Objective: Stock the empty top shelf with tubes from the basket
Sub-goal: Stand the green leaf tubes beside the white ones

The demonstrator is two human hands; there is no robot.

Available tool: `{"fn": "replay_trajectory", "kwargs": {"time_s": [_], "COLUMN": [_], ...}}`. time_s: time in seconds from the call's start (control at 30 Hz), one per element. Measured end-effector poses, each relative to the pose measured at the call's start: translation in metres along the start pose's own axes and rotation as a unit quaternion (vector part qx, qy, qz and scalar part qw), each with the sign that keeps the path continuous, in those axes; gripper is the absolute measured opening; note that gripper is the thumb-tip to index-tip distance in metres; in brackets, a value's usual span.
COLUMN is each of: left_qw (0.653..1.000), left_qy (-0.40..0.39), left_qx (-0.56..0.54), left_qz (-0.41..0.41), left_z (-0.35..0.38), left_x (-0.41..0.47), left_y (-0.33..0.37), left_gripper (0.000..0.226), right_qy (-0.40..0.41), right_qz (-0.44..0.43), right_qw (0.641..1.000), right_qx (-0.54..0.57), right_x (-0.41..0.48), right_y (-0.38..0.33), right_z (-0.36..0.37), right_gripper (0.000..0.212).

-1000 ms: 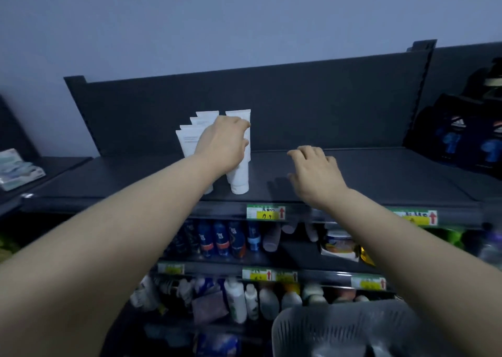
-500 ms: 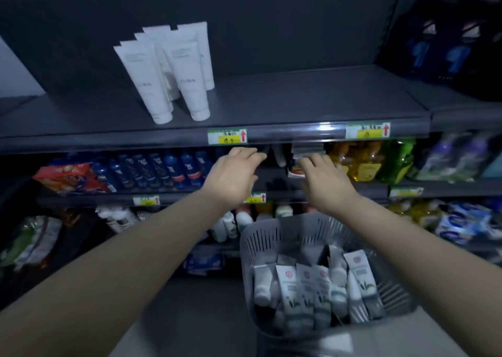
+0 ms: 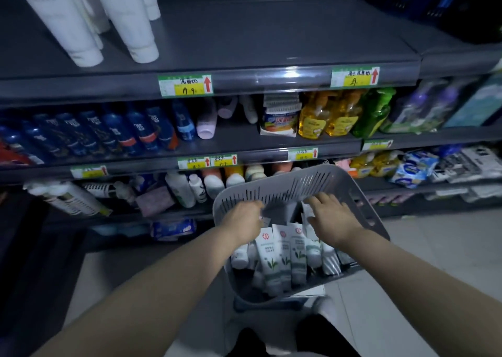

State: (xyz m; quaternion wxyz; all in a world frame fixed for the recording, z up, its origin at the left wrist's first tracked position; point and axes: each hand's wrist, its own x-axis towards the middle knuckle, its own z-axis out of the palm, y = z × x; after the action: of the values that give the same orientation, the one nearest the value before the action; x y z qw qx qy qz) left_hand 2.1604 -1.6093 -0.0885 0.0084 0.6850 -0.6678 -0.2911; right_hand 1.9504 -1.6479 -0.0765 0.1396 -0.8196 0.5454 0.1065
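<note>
Fingers (image 3: 316, 199) of the right hand (image 3: 330, 218) are loosely spread just above the tubes (image 3: 271, 256) packed in the grey basket (image 3: 274, 185). The left hand (image 3: 243, 219) reaches in beside it, fingers bent downward; whether they grip a tube cannot be told. Higher up, white tubes (image 3: 130, 22) stand at the left of the top shelf (image 3: 271, 39).

The white tubes (image 3: 127, 17) read roughly "FLORAL"; a shelf-edge price label (image 3: 185, 85) shows "9".
</note>
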Motion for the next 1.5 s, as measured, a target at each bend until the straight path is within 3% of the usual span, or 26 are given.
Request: {"fn": "replay_trajectory", "kwargs": {"time_s": [0.1,0.33,0.53,0.73,0.97,1.17,1.33,1.5], "left_qw": [0.997,0.973,0.952,0.94,0.941,0.944,0.958,0.969], "left_qy": [-0.031,-0.049,-0.057,-0.011,0.079,0.14,0.152,0.151], "left_qx": [-0.037,-0.116,-0.154,-0.161,-0.155,-0.152,-0.13,-0.13], "left_qz": [-0.059,-0.196,-0.257,-0.3,-0.291,-0.258,-0.204,-0.147], "left_z": [0.027,0.059,0.075,0.071,0.05,0.038,0.024,0.013], "left_x": [0.004,0.021,0.038,0.033,0.0,-0.018,-0.023,-0.023], "left_y": [-0.002,0.004,0.023,0.032,0.031,0.03,0.019,0.007], "left_gripper": [0.046,0.04,0.035,0.035,0.023,0.012,0.009,0.01], "right_qy": [-0.035,-0.107,-0.135,-0.132,-0.179,-0.233,-0.151,-0.15], "right_qz": [-0.028,-0.105,-0.172,-0.227,-0.243,-0.201,-0.155,-0.096], "right_qw": [0.999,0.989,0.976,0.964,0.953,0.951,0.975,0.979], "right_qx": [0.002,0.0,-0.02,-0.027,-0.011,-0.017,0.044,0.103], "right_x": [0.006,0.025,0.045,0.063,0.077,0.079,0.073,0.046], "right_y": [0.003,0.026,0.059,0.063,0.019,0.0,-0.002,-0.002], "right_z": [0.018,0.044,0.049,0.047,0.068,0.089,0.084,0.064], "right_gripper": [0.048,0.047,0.043,0.037,0.044,0.071,0.047,0.033]}}
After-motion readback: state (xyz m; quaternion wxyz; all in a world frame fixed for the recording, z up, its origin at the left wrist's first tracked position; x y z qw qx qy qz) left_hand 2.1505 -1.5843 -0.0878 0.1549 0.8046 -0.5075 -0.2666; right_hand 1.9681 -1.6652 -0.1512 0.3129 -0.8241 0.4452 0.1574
